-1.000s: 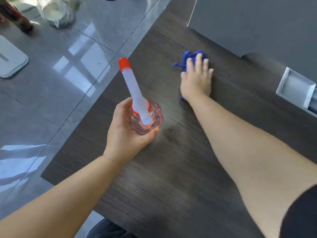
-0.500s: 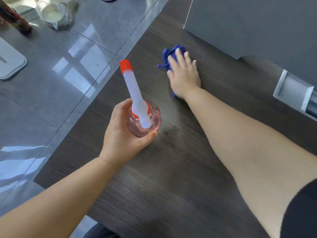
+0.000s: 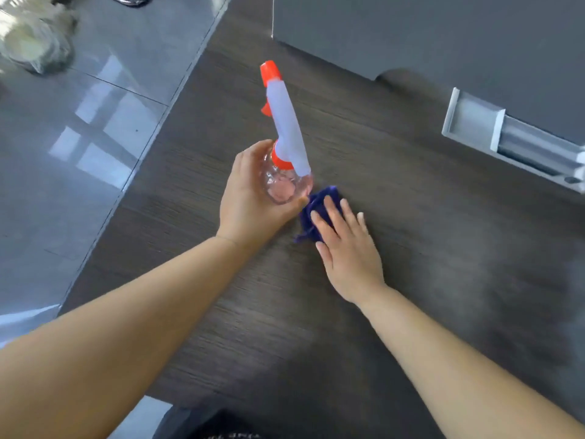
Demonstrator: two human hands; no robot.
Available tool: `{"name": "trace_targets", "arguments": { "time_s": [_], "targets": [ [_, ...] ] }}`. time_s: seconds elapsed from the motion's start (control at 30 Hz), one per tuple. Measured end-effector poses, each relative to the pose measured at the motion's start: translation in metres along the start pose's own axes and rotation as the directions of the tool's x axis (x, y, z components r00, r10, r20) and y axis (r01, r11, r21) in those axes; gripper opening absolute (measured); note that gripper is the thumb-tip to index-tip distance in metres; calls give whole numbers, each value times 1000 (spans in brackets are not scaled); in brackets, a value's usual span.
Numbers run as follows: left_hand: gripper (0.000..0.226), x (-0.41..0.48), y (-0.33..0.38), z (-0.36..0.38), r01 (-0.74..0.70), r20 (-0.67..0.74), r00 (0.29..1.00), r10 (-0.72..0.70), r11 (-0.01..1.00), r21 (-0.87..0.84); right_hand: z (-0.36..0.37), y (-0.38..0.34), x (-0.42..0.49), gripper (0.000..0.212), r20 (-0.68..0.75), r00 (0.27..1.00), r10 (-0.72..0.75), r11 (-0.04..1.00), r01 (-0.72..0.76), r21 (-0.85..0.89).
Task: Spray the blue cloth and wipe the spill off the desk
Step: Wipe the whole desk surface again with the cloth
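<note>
Both hands busy: left hand [image 3: 250,201] gripped spray bottle [image 3: 285,153]; right hand [image 3: 348,248] flat, pressed blue cloth [image 3: 319,201]. Cloth soft, bunched; palm-down hold suited.

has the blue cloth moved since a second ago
Yes. The blue cloth, under the right hand, slid back toward the person, away from the grey panel.

Dark wood-grain desk [image 3: 411,248] carries a blue cloth [image 3: 319,204] (bunched up).
</note>
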State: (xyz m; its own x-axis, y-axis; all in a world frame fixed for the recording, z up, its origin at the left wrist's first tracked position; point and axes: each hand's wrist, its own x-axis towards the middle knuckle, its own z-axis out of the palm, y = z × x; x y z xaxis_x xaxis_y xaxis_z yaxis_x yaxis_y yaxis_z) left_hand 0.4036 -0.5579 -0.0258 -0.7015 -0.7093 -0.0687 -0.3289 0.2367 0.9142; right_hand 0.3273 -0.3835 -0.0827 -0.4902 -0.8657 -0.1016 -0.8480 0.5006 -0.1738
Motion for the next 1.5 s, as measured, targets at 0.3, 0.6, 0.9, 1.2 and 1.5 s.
{"name": "trace_targets", "arguments": {
  "time_s": [0.3,0.6,0.9,1.2,1.5],
  "targets": [
    [80,29,6,44,15,-52,999,-12,999,52,-1,32,-23,50,-113,855,507,862,-503,60],
    [107,40,7,40,54,-4,999,-54,995,88,-3,36,-48,48,-9,1000,-21,997,20,-72],
    [40,-76,-40,-33,84,-7,996,-91,889,450,16,-57,-63,49,119,907,-404,911,410,-29],
    [38,-177,-59,-55,217,-150,976,-160,798,563,13,-91,-4,54,31,996,87,996,-87,-28],
    [32,-235,-59,-46,317,-204,948,-245,799,511,11,-11,-97,45,141,750,-646,754,656,-33]
  ]
}}
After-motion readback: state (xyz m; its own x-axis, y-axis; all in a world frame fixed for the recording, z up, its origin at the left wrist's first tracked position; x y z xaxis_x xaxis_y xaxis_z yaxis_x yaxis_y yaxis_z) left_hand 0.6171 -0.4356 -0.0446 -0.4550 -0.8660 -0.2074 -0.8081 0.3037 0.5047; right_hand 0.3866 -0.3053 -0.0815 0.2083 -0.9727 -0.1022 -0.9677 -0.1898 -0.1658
